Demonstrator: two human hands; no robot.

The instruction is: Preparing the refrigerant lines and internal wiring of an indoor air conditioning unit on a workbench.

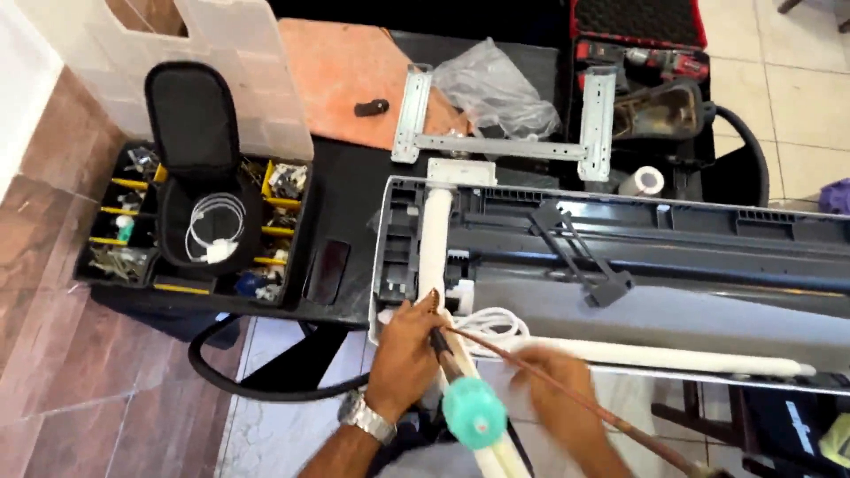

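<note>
My left hand (403,354), with a metal watch on the wrist, grips a tool with a teal round handle (474,414) and presses its thumb against the white foam-wrapped pipe (434,239) at the corner of a long grey air-conditioner unit (655,257) lying back-up. My right hand (553,394) is blurred and holds a thin copper tube (611,416) that runs from the pipe bend toward the lower right. A second white insulated pipe (673,358) lies along the unit's near edge, beside coiled white cable (491,323).
An open parts organiser (124,230) with a black pouch and white cable stands at left. A metal mounting bracket (505,142), a clear plastic bag (496,84), a tape roll (645,181) and a red case with a drill (642,57) lie behind. A black hose (257,385) curves below.
</note>
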